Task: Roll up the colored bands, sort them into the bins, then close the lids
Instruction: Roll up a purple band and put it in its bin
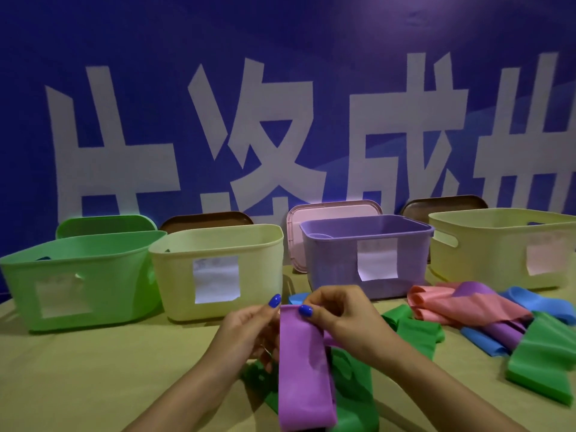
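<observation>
A purple band (304,369) hangs flat in front of me, its top edge pinched between my left hand (249,332) and my right hand (343,319). Under it a green band (352,397) lies on the table. Four open bins stand in a row behind: green (78,282), pale yellow (249,275), purple (336,260) and another pale yellow (486,244). Each bin has a white paper label on its front. More bands in pink (461,304), purple, blue (536,302) and green (542,366) lie heaped at the right.
Lids lean against the blue wall behind the bins: a green lid (106,224), a brown lid (205,220), a pink lid (330,210) and another brown lid (442,205). A tan cloth covers the table (93,369). A blue band (296,297) peeks out behind my hands.
</observation>
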Demonstrator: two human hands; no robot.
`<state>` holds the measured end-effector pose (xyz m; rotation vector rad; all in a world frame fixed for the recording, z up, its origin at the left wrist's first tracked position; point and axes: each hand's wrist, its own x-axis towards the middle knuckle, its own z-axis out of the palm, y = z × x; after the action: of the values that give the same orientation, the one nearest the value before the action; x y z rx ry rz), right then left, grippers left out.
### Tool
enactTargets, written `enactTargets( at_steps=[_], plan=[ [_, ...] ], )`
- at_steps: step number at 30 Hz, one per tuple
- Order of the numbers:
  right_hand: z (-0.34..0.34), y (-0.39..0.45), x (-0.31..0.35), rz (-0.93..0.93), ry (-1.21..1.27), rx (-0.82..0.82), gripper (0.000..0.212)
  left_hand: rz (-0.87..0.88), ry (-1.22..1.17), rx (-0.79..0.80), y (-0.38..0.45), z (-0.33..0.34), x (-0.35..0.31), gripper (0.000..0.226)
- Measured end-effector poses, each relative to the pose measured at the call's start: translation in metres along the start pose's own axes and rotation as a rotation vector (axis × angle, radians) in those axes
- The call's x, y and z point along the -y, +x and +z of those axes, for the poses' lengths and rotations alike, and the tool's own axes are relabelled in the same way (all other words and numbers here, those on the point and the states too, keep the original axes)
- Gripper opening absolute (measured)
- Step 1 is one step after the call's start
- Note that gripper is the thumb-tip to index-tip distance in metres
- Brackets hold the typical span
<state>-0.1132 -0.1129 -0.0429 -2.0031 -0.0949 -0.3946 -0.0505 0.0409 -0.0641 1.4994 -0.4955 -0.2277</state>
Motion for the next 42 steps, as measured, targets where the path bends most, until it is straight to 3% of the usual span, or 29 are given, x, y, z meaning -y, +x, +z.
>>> enactTargets(
  at_steps=[3, 16, 21, 23, 30, 42],
  plan=[
    [0.002, -0.003, -0.002, 0.017, 0.021, 0.024, 0.014, 0.023, -0.009, -0.005, -0.002, 0.005, -0.001, 0.045],
    [0.006, -0.002, -0.011, -0.046, 0.014, 0.091, 0.009, 0.031, 0.039, 0.104, -0.005, 0.001, 0.001, 0.031],
    [0.004, -0.001, -0.012, 0.029, 0.236, 0.126, 0.041, 0.041, 0.039, 0.099, -0.004, 0.000, -0.001, 0.026],
    [0.004, 0.000, -0.012, 0.050, 0.249, 0.126, 0.034, 0.048, 0.044, 0.104, -0.005, 0.001, -0.002, 0.027],
    [0.000, 0.002, -0.012, 0.066, 0.138, 0.145, 0.023, 0.049, 0.086, 0.142, -0.003, -0.003, -0.001, 0.029],
    [-0.002, 0.003, -0.014, 0.058, -0.029, 0.129, 0.026, 0.046, 0.140, 0.225, 0.004, -0.013, 0.002, 0.033]
  ],
)
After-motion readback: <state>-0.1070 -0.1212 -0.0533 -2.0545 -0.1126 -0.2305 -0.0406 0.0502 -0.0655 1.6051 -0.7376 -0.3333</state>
